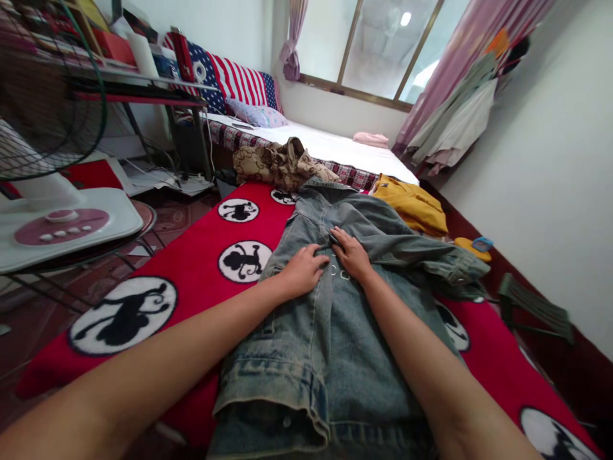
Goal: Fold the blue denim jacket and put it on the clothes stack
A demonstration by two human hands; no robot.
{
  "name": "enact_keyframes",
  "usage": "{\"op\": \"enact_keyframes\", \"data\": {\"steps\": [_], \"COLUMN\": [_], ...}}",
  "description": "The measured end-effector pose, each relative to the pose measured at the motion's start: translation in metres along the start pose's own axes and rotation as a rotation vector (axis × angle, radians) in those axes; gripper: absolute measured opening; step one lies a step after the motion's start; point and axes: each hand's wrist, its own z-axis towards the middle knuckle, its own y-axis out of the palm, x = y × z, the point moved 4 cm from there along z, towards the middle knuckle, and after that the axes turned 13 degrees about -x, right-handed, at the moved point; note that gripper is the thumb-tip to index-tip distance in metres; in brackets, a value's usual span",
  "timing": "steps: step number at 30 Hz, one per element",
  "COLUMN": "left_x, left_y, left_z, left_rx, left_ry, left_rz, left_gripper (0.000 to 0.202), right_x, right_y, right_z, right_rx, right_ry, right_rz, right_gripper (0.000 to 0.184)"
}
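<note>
Denim jacket [368, 358], head view: lies along centre frame on a red blanket [191, 263]. Left hand [305, 269]: fingers slightly curled on the cloth. Right hand [353, 255]: fingers close together, just beside it. Cannot tell whether either pinches fabric. Progress, judged: body mostly spread flat, some creases left; sleeve [450, 263] at right of frame extends outward, not folded in.

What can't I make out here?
In the head view:
Whether lettering on the jacket continues: right hand covers that spot.
Jacket's near end: cut off by bottom edge.
Left side of fan: cut off by left edge.
Whether left hand grips the jacket: hidden beneath it.
</note>
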Motion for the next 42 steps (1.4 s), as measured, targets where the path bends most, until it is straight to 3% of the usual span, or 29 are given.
{"op": "enact_keyframes", "data": {"steps": [6, 9, 15, 19, 23, 25, 27, 30, 32, 34, 37, 39, 42], "left_x": [0.020, 0.033, 0.040, 0.050, 0.073, 0.079, 0.080, 0.073, 0.070, 0.071, 0.072, 0.072, 0.070], "left_y": [-0.021, -0.027, -0.013, -0.020, -0.037, -0.031, -0.012, 0.023, 0.036, 0.037, 0.034, 0.038, 0.049], "left_z": [-0.074, -0.091, -0.076, -0.064, -0.056, -0.054, -0.053, -0.056, -0.059, -0.061, -0.060, -0.057, -0.054], "left_rx": [-0.316, -0.371, -0.275, -0.192, 0.029, 0.074, 0.037, -0.056, -0.087, -0.069, -0.023, -0.069, -0.209], "left_ry": [0.249, 0.311, 0.386, 0.430, 0.519, 0.529, 0.486, 0.391, 0.365, 0.342, 0.225, 0.158, 0.140], "left_rz": [-0.133, -0.076, 0.017, -0.193, -0.462, -0.526, -0.508, -0.371, -0.285, -0.217, -0.073, 0.008, 0.041], "left_gripper": [0.072, 0.071, 0.019, 0.013, 0.008, 0.006, 0.007, 0.012, 0.016, 0.036, 0.082, 0.098, 0.097], "right_x": [0.002, 0.002, 0.004, 0.007, 0.015, 0.019, 0.020, 0.017, 0.013, 0.011, 0.014, 0.022, 0.029], "right_y": [-0.002, -0.002, -0.003, -0.003, -0.010, -0.013, -0.014, -0.013, -0.014, -0.019, -0.035, -0.043, -0.052], "right_z": [-0.001, -0.001, -0.002, 0.000, -0.001, -0.003, -0.003, -0.003, -0.004, -0.006, -0.013, -0.013, -0.004], "right_rx": [0.098, 0.126, 0.134, 0.157, 0.320, 0.398, 0.414, 0.377, 0.325, 0.295, 0.314, 0.169, -0.211], "right_ry": [-0.020, -0.022, -0.012, -0.016, -0.062, -0.073, -0.069, -0.011, 0.043, 0.063, 0.079, 0.133, 0.247], "right_rz": [0.059, 0.066, 0.070, 0.115, 0.223, 0.255, 0.243, 0.141, 0.058, -0.025, -0.166, -0.241, -0.281], "right_gripper": [0.046, 0.046, 0.047, 0.048, 0.048, 0.048, 0.050, 0.058, 0.060, 0.059, 0.060, 0.065, 0.061]}}
